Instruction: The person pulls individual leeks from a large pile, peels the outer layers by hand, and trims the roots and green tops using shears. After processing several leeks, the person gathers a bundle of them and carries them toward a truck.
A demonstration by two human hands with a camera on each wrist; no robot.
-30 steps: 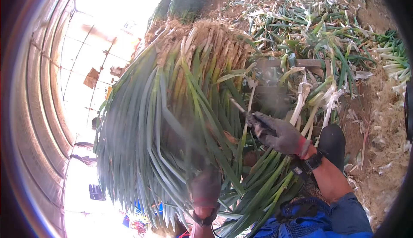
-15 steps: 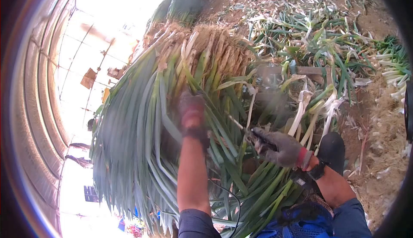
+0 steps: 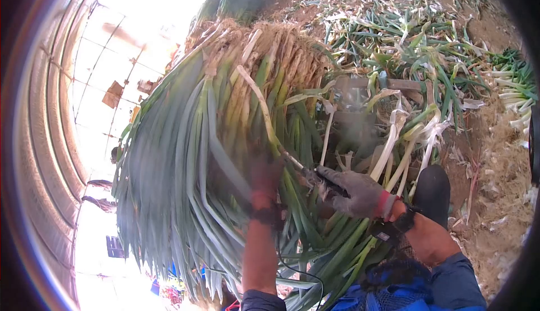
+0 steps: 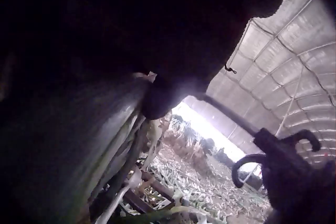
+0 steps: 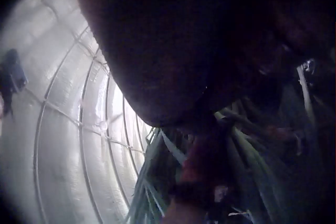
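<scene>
My gloved left hand (image 3: 264,170), blurred over the pile, grips a green onion (image 3: 261,106) whose pale root end points up and away. Its fingers are mostly hidden among the leaves. In my gloved right hand (image 3: 360,193) is an air blow gun (image 3: 293,160) with a long thin nozzle, its tip overlapping the onion's stalk in the head view. The left wrist view shows the blow gun (image 4: 278,153) from the side, with curved hook-like parts. A large heap of green onions (image 3: 174,159) lies under the left hand, roots at the far end.
Several peeled white stalks (image 3: 394,136) lean right of the blow gun, by a wooden frame (image 3: 402,83). Stripped leaves (image 3: 394,35) litter the soil behind. Trimmed onions (image 3: 514,83) lie at far right. A dark knee (image 3: 432,195) is beside the right wrist. A thin cable (image 3: 306,271) hangs below.
My left hand first reached up into the heap, then came back down with a green onion drawn out from the others. The right hand and blow gun shifted slightly left, toward that onion.
</scene>
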